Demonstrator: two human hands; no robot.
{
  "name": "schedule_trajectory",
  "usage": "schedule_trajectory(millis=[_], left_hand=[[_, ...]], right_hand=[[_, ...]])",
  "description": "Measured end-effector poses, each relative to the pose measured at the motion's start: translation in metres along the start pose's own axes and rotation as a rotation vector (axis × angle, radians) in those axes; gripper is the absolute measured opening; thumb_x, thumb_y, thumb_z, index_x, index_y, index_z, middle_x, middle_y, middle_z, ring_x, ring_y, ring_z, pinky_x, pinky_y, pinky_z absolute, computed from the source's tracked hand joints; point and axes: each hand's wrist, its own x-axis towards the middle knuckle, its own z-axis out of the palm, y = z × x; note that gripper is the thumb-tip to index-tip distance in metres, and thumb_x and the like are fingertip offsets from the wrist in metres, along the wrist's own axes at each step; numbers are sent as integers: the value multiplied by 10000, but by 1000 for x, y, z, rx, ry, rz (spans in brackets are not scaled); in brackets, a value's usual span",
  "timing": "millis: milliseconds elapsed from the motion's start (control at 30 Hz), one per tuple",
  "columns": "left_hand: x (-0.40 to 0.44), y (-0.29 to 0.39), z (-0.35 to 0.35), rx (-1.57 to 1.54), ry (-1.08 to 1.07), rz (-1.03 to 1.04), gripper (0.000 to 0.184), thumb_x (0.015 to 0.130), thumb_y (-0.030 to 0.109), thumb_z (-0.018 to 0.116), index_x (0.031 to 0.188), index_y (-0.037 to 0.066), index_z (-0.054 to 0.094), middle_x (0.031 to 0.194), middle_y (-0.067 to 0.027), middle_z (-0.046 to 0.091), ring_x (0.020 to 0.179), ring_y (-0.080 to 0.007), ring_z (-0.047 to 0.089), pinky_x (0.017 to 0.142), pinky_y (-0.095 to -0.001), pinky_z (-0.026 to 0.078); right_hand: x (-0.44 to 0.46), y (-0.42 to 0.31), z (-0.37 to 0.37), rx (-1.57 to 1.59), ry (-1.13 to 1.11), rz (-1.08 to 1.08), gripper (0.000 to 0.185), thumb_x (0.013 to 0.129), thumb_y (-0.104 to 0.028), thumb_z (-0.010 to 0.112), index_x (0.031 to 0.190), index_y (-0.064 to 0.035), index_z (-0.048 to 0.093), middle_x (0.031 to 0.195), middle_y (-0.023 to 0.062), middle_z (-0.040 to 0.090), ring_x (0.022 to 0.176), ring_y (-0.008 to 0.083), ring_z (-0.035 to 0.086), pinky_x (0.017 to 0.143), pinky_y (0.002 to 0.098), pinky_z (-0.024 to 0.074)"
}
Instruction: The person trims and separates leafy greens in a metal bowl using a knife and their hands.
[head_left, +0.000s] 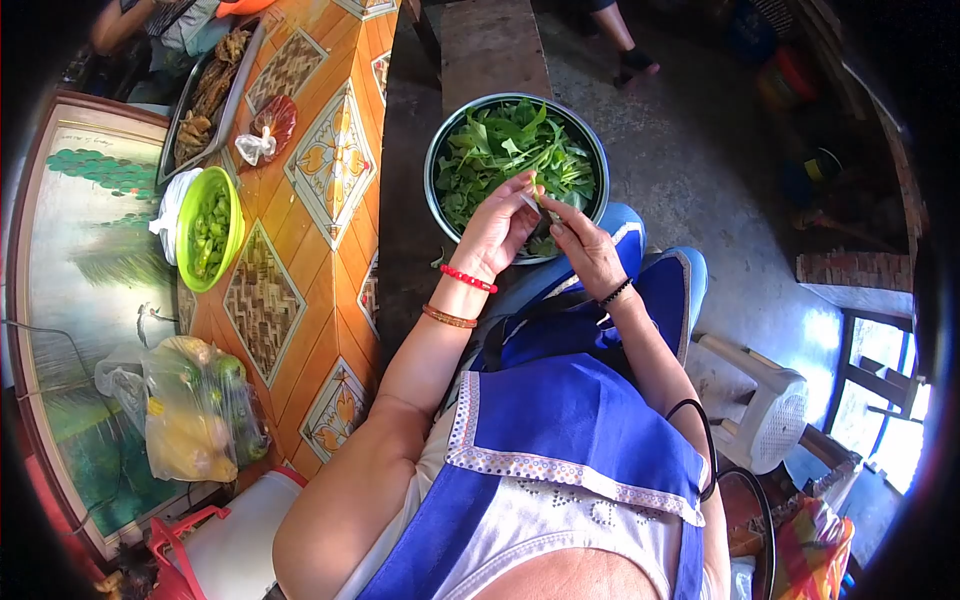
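Observation:
Both hands meet over a wide metal basin (432, 180) heaped with green leaves (515, 140). My left hand (500, 228), wearing a red bead bracelet, is closed, its fingertips pinching a small green stem (537, 189). Close against it, my right hand (590, 248) has its thumb and forefinger pressed together at the same spot. A thin pale sliver shows between the hands; whether it is a blade or a piece of stem I cannot tell. The basin sits just beyond my knees, by the bench.
On my left runs a tiled table (262, 300) bearing a lime-green bowl (238, 225) of cut green vegetables, a tray (250, 75) of brown food, a tied bag (275, 125) and a produce bag (190, 410). A wooden bench (490, 50) lies ahead, a white plastic stool (770, 420) right. Other people are partly visible.

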Motion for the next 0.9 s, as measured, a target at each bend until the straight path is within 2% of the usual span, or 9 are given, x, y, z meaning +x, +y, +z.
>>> schedule_trajectory(millis=[133,200,500,600,667,733,800,833,900], left_hand=[[4,-2,-5,-45,-23,-3,252,929,38,567,1181,48,567,996,-32,629,844,-100,609,759,-224,533],[3,-4,-2,-64,-10,0,257,931,28,559,1187,48,564,1003,-32,628,858,-106,613,775,-228,537],[0,-9,0,-70,64,14,252,942,16,536,1189,58,559,996,-29,625,859,-98,625,747,-199,556],[0,-8,-2,-61,37,12,238,940,18,550,1175,52,536,995,-52,613,878,-117,616,806,-224,543],[-2,-7,0,-38,40,-17,251,943,15,533,1187,64,566,981,-16,618,854,-94,622,750,-195,557],[0,-6,-2,-21,37,-20,251,943,14,532,1187,65,567,983,-16,615,852,-95,621,755,-197,556],[1,-6,-5,-3,33,-24,252,943,12,531,1186,65,569,986,-16,613,850,-95,619,760,-199,556],[2,-6,-7,0,20,-31,254,943,9,527,1188,65,569,990,-18,612,848,-96,618,764,-202,556],[2,-6,-9,5,8,-39,257,944,6,522,1190,65,569,994,-20,611,846,-97,618,768,-205,555]], right_hand=[[0,2,1,0,10,5,384,965,-160,509,1346,-120,509,1172,169,620,1087,298,606,916,355,469],[0,2,1,-53,45,-59,391,983,-130,495,1373,-107,496,932,46,592,818,107,546,781,257,470],[1,7,2,-30,72,-14,373,968,-132,524,1340,-110,518,892,44,592,800,111,550,763,260,470],[1,7,0,-31,52,0,371,969,-126,517,1339,-116,518,874,38,589,791,106,544,756,259,467],[1,6,1,-21,51,-1,372,968,-123,514,1341,-117,517,869,35,585,788,105,538,756,259,466],[2,6,1,-11,49,-6,374,968,-120,511,1343,-118,517,863,32,581,784,103,533,755,260,464],[3,6,-2,-26,-15,49,388,960,-182,521,1346,-142,503,1156,170,627,1068,305,616,901,354,469],[3,7,-2,-26,-14,49,388,960,-182,521,1346,-142,503,1156,170,627,1068,305,616,901,354,469],[3,10,0,7,7,-21,394,968,-115,506,1362,-124,504,846,23,564,778,97,518,756,252,455]])
